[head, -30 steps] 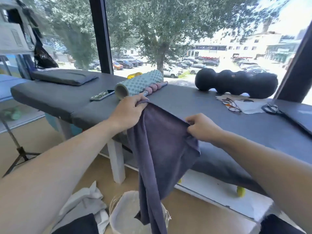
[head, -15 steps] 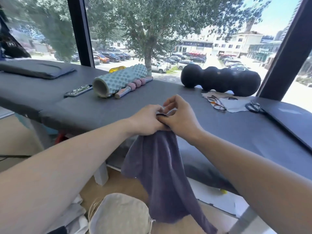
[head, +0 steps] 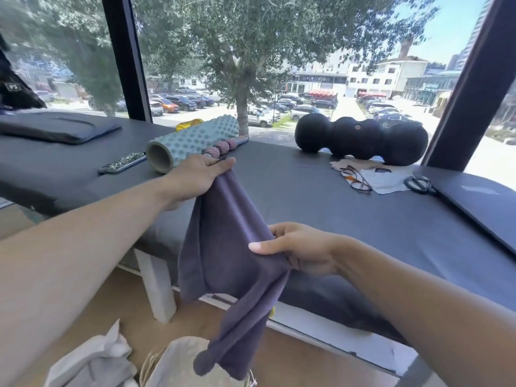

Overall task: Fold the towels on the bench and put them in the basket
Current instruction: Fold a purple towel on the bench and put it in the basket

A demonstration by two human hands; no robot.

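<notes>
Person holds one purple towel up in the air in front of the bench, both hands on it

Left hand is out over the bench's near edge, fingers and thumb pinched on the towel's top corner; that corner is the highest point of the cloth

Right hand is lower and nearer, to the right, thumb laid flat across the cloth with the fingers curled behind it, gripping a bunched fold at the towel's right side

Cloth runs taut-ish between the two hands, then the rest hangs down in a loose tail, its bottom end dangling right over the mouth of the pale fabric-lined basket on the floor; can't tell if it touches the rim

White and grey towels lie heaped on the floor just left of the basket

On the bench, far side: teal knobbed foam roller with a pink-beaded massage stick beside it, phone to the left of the roller, black peanut-shaped roller by the window, glasses on a cloth near it, dark flat pad at far left
</notes>
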